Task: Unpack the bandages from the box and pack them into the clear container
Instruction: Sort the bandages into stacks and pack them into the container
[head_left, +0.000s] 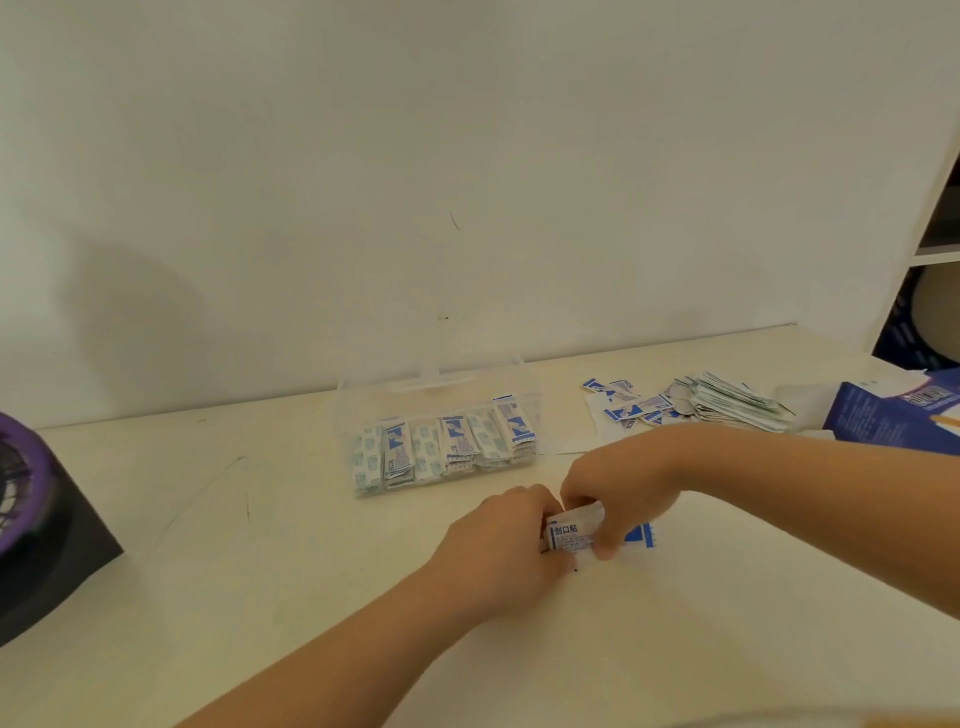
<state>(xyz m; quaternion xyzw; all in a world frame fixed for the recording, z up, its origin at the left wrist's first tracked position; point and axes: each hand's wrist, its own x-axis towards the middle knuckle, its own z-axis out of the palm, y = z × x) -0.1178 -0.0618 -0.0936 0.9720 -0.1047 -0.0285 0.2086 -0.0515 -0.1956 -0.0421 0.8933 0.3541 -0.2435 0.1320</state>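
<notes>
two bare hands meet near the middle of a pale worktop (260, 571). the left hand (511, 540) and the right hand (618, 480) both pinch one small bundle of wrapped bandages (571, 535), fingers (605, 545) curled round its ends. just behind them sits the clear container (349, 415) (its lid tipped back), holding a row of bandages (447, 447) that stand on edge. to the right lies a loose heap of bandages (727, 405), and beside that the dark blue box (893, 410). a black and purple object (47, 530) sits at the far left.
</notes>
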